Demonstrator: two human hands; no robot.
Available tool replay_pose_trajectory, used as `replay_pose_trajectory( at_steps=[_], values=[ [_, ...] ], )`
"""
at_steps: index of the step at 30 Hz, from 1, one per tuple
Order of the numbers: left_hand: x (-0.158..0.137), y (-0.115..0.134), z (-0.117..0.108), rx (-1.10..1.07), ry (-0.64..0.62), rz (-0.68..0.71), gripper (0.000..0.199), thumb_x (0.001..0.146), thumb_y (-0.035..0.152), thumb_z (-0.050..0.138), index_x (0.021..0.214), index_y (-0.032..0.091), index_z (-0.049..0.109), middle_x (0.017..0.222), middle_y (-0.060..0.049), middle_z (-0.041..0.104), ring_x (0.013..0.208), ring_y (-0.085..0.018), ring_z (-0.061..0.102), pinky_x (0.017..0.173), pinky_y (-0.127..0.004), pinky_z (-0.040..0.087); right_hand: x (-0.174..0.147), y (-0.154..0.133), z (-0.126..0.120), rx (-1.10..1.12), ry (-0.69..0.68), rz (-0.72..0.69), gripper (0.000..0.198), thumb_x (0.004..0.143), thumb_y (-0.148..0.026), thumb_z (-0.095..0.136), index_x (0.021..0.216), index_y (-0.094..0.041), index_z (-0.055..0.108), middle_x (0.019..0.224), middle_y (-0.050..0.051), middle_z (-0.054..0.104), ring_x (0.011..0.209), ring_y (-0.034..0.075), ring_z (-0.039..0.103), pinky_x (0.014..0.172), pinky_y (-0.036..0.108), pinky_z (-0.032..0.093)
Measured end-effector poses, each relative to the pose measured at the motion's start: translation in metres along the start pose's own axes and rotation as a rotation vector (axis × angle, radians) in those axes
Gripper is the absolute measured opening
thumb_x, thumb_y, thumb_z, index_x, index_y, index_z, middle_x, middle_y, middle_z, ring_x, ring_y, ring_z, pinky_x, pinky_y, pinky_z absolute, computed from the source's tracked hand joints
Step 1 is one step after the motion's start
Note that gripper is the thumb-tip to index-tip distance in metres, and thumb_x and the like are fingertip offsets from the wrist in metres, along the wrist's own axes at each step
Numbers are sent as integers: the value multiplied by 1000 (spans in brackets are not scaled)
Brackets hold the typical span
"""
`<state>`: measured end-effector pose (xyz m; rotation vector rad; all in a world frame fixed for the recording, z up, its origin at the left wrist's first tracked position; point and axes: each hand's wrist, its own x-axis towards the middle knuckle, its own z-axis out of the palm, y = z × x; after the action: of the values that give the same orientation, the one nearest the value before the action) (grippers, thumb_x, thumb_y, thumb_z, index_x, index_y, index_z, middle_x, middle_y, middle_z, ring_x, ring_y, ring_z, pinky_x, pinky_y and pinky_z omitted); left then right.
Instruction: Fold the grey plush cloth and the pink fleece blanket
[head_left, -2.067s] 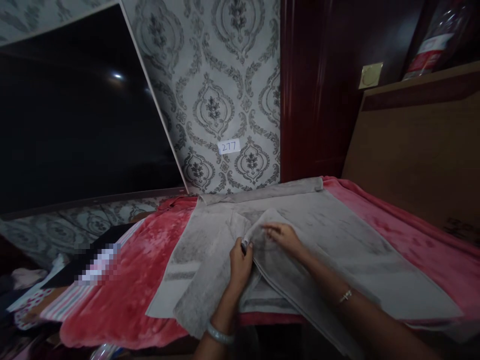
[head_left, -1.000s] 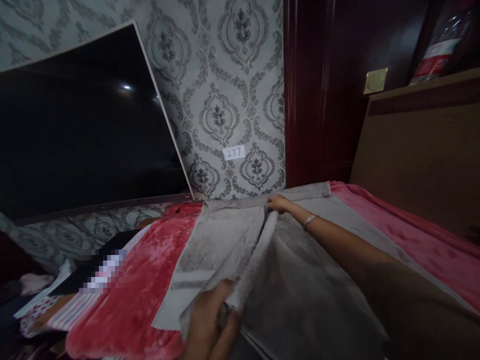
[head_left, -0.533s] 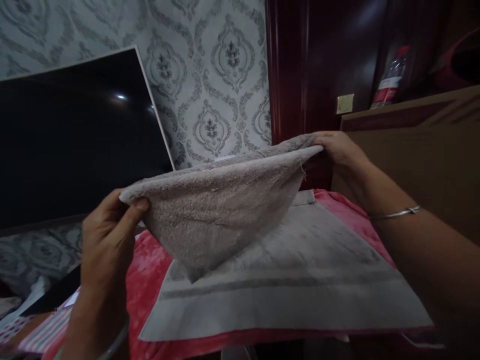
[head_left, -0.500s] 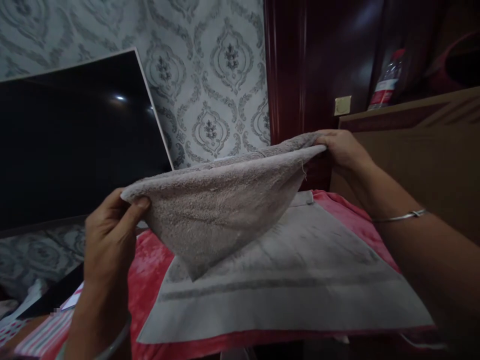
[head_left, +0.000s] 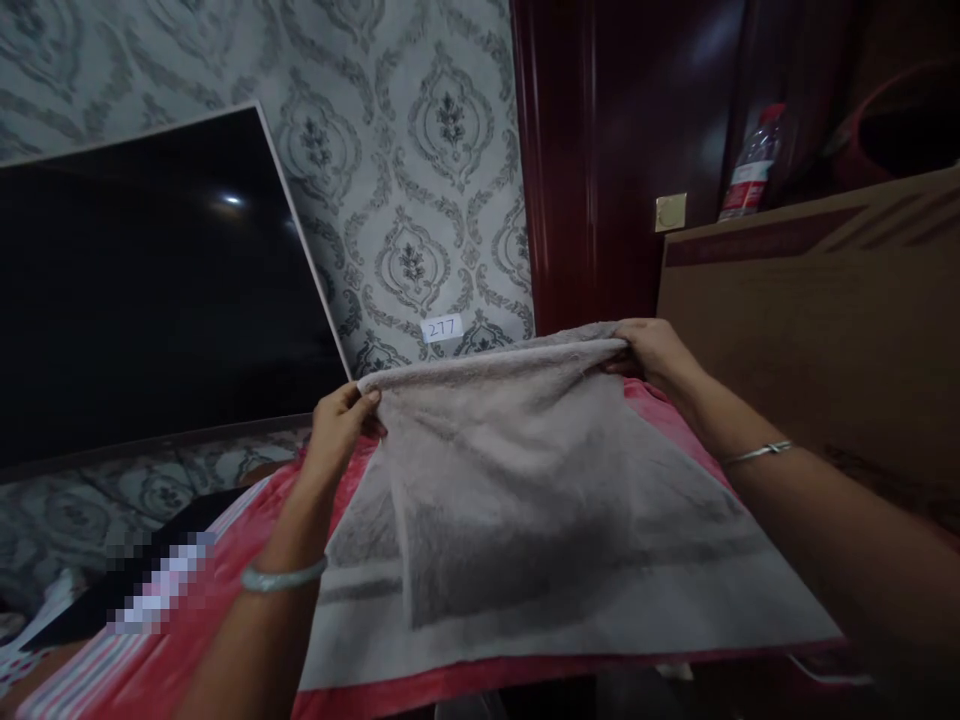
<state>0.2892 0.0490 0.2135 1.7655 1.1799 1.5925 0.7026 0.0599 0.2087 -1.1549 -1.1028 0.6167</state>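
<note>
A grey, fluffy towel [head_left: 502, 480] hangs by its upper edge between my two hands. My left hand [head_left: 341, 425] pinches its left corner, thumb on the near side. At the opposite corner, my right hand [head_left: 652, 350] grips the cloth with its fingers partly hidden behind it. Below and behind the towel lies a light grey cloth with a darker stripe [head_left: 712, 600], spread on a red plush cover [head_left: 270, 600]. The towel's lower part overlaps this cloth; whether it rests on it I cannot tell.
A large dark screen [head_left: 150, 290] stands at the left against patterned wallpaper. A paper label reading 277 [head_left: 442, 328] is on the wall. At the right stands a cardboard box [head_left: 810, 330], with a red-capped plastic bottle [head_left: 750, 170] behind its top edge. Striped fabric [head_left: 82, 665] lies at lower left.
Both hands have lowered the towel, the left moving right and closer to the other hand. The towel's body now hangs down more fully over the grey cloth. The wall label has come into view.
</note>
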Motion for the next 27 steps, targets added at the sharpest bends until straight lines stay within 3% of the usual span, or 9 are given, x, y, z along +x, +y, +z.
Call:
replay_pose_trajectory(
  at_steps=[5, 7, 9, 12, 15, 17, 21, 27],
  values=[
    [15, 6, 11, 90, 271, 298, 34, 78, 47, 64, 90, 16, 67, 69, 2, 65, 61, -13, 59, 60, -24, 50, 5, 4, 3, -73, 314, -423, 14, 74, -22, 53, 80, -19, 65, 79, 4, 66, 78, 18, 62, 70, 27, 52],
    [2, -1, 4, 191, 316, 399, 34, 83, 48, 60, 92, 16, 69, 83, -2, 71, 75, -15, 63, 72, -26, 52, -11, 15, -2, -140, 345, -517, 22, 75, -26, 51, 88, -20, 67, 88, 5, 69, 88, 21, 64, 80, 31, 53],
    [-24, -25, -7, 313, 298, 417, 33, 84, 48, 58, 94, 18, 70, 92, -5, 74, 87, -18, 66, 82, -29, 53, -39, 42, -8, -226, 309, -541, 29, 73, -28, 49, 93, -21, 68, 96, 6, 71, 96, 23, 65, 88, 34, 52],
    [-85, -91, -21, 397, 151, 289, 34, 82, 50, 57, 92, 21, 73, 99, -8, 77, 99, -24, 69, 92, -35, 54, -95, 112, -17, -375, 152, -445, 35, 67, -32, 49, 94, -23, 69, 101, 6, 74, 101, 26, 67, 92, 39, 53],
    [-155, -158, -26, 392, -8, 73, 34, 77, 49, 58, 88, 23, 77, 99, -11, 79, 99, -29, 72, 93, -42, 56, -151, 187, -24, -515, -118, -249, 38, 65, -36, 48, 93, -25, 71, 95, 5, 76, 87, 27, 72, 79, 38, 58],
    [-189, -185, -25, 365, -74, -26, 32, 76, 45, 58, 90, 24, 79, 107, -11, 78, 105, -30, 72, 97, -44, 55, -178, 223, -28, -560, -186, -182, 40, 67, -38, 49, 97, -26, 72, 96, 4, 77, 84, 27, 73, 74, 38, 59],
    [-211, -195, -19, 315, -11, -125, 31, 75, 41, 61, 93, 24, 79, 123, -13, 73, 117, -31, 67, 103, -47, 51, -196, 255, -31, -612, -139, -213, 42, 74, -38, 48, 106, -27, 72, 109, 5, 75, 102, 29, 71, 85, 40, 59],
    [-204, -182, -8, 172, 72, -292, 35, 65, 39, 68, 95, 23, 75, 109, -10, 76, 106, -31, 69, 101, -46, 51, -199, 255, -28, -869, -126, -424, 48, 81, -27, 47, 124, -26, 68, 117, 12, 68, 111, 30, 65, 96, 49, 55]
  ],
)
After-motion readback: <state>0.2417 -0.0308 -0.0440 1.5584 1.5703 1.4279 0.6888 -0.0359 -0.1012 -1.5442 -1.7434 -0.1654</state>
